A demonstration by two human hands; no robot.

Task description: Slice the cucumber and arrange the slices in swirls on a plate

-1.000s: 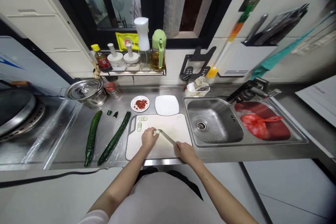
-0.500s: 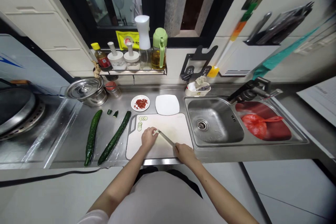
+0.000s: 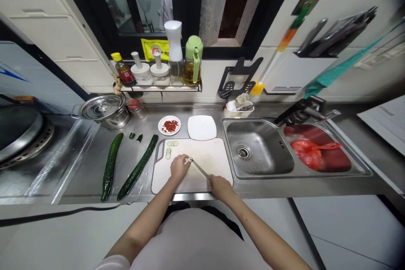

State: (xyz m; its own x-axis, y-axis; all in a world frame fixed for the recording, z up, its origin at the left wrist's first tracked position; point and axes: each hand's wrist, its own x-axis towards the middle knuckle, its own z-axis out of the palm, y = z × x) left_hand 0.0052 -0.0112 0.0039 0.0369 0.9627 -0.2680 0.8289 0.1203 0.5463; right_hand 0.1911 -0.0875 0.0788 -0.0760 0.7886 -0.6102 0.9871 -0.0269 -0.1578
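Note:
On the white cutting board [image 3: 215,156] my left hand [image 3: 179,166] is curled over a short piece of cucumber [image 3: 189,160], pinning it down. My right hand [image 3: 220,185] grips the handle of a knife [image 3: 199,167] whose blade tip rests at the cut end of that piece. Several thin cucumber slices [image 3: 170,149] lie at the board's far left corner.
Two whole cucumbers [image 3: 109,165] [image 3: 138,167] and two cut ends [image 3: 135,136] lie left of the board. A dish of red chilli [image 3: 169,125] and a white plate [image 3: 201,127] sit behind it. A sink [image 3: 259,152] is at right, a pot [image 3: 103,109] and stove at left.
The knife and my right hand have shifted slightly left along the cucumber piece; my left hand stays on it. The view has drifted a little.

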